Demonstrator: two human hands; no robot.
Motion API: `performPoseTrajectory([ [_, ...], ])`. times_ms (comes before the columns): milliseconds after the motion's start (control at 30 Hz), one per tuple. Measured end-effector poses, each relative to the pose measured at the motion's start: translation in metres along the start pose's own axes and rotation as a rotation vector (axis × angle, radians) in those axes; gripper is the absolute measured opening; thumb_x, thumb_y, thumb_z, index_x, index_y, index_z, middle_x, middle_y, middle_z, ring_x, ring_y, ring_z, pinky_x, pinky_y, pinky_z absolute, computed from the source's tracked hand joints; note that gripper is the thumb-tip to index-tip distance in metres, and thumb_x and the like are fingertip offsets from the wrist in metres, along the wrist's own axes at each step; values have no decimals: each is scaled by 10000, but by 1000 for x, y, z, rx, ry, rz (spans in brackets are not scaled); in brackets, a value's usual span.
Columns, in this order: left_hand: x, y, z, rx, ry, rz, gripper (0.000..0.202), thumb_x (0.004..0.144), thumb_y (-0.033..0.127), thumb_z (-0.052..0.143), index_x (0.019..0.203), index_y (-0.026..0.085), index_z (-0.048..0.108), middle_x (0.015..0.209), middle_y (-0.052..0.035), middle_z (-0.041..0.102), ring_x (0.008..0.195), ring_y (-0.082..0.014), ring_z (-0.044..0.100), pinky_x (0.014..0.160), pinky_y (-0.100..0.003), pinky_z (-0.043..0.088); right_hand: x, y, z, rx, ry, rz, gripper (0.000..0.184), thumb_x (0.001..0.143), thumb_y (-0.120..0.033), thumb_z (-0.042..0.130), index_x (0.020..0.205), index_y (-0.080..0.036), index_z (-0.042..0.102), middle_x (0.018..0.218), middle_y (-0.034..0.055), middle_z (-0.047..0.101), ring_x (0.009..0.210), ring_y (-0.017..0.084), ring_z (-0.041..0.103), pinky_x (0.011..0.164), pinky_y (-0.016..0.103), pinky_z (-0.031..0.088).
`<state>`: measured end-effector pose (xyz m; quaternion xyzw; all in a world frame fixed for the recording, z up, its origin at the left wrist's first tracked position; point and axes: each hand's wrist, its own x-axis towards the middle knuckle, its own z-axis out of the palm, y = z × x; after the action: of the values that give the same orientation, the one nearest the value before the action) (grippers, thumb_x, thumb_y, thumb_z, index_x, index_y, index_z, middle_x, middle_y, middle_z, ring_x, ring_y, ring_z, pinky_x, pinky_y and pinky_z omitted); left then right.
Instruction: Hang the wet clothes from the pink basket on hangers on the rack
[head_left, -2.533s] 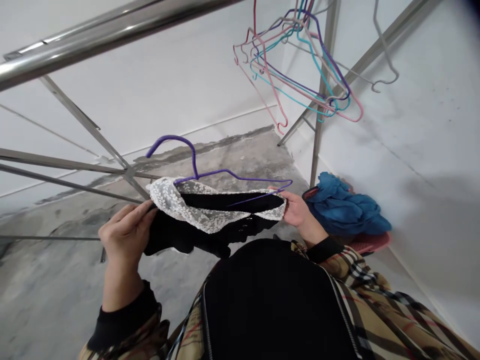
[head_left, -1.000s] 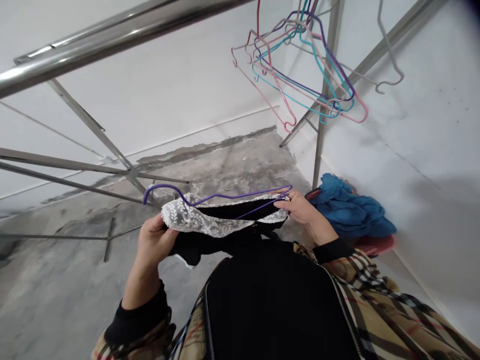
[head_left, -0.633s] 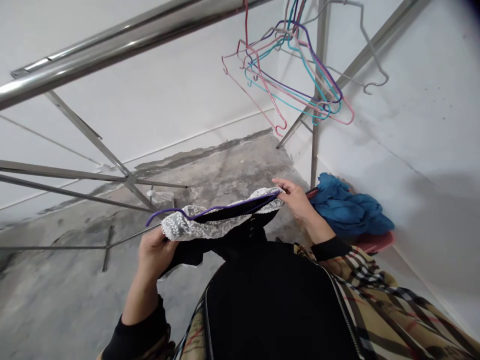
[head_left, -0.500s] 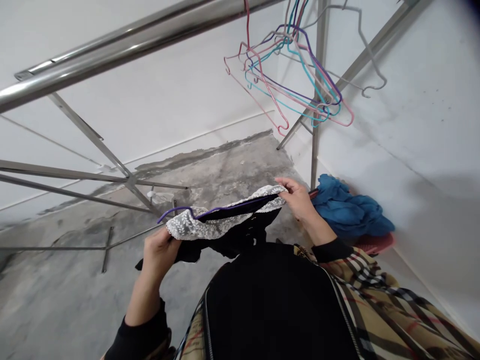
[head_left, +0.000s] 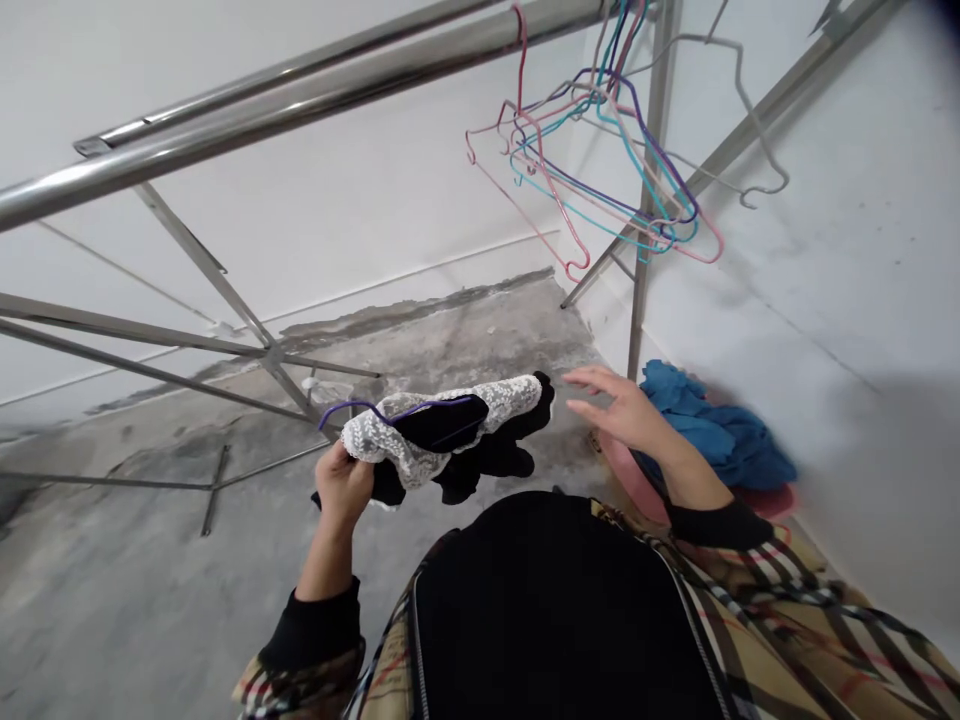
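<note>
My left hand (head_left: 345, 482) is closed on the left end of a black garment with a white lace top (head_left: 514, 395). Inside its neck opening lies a purple hanger (head_left: 352, 407), whose hook sticks out to the left above my hand. The black cloth hangs down in folds beneath the lace. Off the garment's right end, my right hand (head_left: 619, 405) is open, thumb and fingers apart, with nothing in it. A small gap separates its fingertips from the cloth.
Several wire hangers (head_left: 652, 165) in pink, teal, purple and grey hang from a metal rail (head_left: 360, 95) above. A pink basin (head_left: 634, 475) with blue cloth (head_left: 709, 420) stands at the right by the wall. Metal rack legs (head_left: 225, 350) cross on the left over the concrete floor.
My right hand has let go of the garment's right end and moved right, its fingers opening. The freed end has sagged. My left hand still holds its end.
</note>
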<state>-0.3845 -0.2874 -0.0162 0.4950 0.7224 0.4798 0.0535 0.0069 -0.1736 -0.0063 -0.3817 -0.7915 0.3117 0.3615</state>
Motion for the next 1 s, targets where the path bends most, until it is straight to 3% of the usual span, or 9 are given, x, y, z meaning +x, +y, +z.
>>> performPoseTrajectory([
  [100, 5, 2, 3, -62, -40, -15, 251, 670, 326, 662, 847, 165, 740, 777, -16, 757, 735, -209, 696, 715, -285, 548, 12, -6, 5, -215, 61, -105, 450, 884, -399, 614, 1314, -273, 562, 1282, 93, 580, 1197, 265, 537, 1033, 455, 426],
  [200, 11, 12, 7, -100, -116, 17, 229, 670, 300, 664, 839, 171, 748, 800, -10, 764, 752, -215, 703, 731, -290, 551, 25, -17, 17, -441, -70, -239, 498, 907, -395, 590, 1372, -241, 502, 1327, 115, 570, 1261, 294, 471, 1048, 475, 357],
  [333, 14, 26, 12, -166, -158, 21, 193, 686, 271, 650, 817, 170, 750, 792, -5, 764, 755, -208, 700, 731, -282, 551, 36, -23, 28, -573, -261, -290, 245, 975, -308, 475, 1084, -182, 656, 957, 86, 703, 971, 242, 597, 889, 398, 389],
  [400, 12, 32, 14, -201, -173, 3, 196, 681, 271, 649, 814, 168, 749, 795, -7, 762, 758, -208, 697, 733, -287, 554, 37, -25, 31, -586, -314, -294, 284, 997, -305, 419, 965, -174, 669, 860, 70, 699, 848, 214, 611, 797, 350, 402],
  [467, 9, 38, 16, -226, -197, -5, 173, 672, 277, 654, 772, 166, 742, 763, -6, 754, 739, -206, 690, 725, -291, 555, 36, -27, 33, -589, -328, -296, 329, 1008, -328, 383, 960, -175, 670, 866, 71, 704, 817, 207, 624, 731, 320, 407],
  [700, 9, 50, 16, -350, -269, -23, 209, 654, 291, 722, 815, 160, 746, 823, -45, 759, 767, -213, 685, 738, -311, 552, 31, -33, 31, -500, -211, -315, 344, 1011, -353, 376, 1052, -223, 692, 1022, 47, 750, 941, 205, 688, 764, 294, 477],
  [900, 7, 39, 3, -413, -163, -117, 293, 740, 449, 718, 808, 165, 717, 791, -50, 730, 758, -184, 664, 749, -289, 531, 26, -27, 13, -485, -45, -334, 354, 996, -375, 414, 1072, -201, 712, 1004, 53, 767, 921, 217, 722, 762, 307, 533],
  [1000, 4, 43, 0, -399, -183, -120, 353, 807, 508, 641, 858, 166, 710, 806, -49, 721, 745, -173, 651, 733, -280, 523, 25, -31, 8, -487, -23, -356, 351, 992, -378, 424, 1074, -203, 717, 998, 53, 769, 912, 212, 727, 754, 301, 545],
])
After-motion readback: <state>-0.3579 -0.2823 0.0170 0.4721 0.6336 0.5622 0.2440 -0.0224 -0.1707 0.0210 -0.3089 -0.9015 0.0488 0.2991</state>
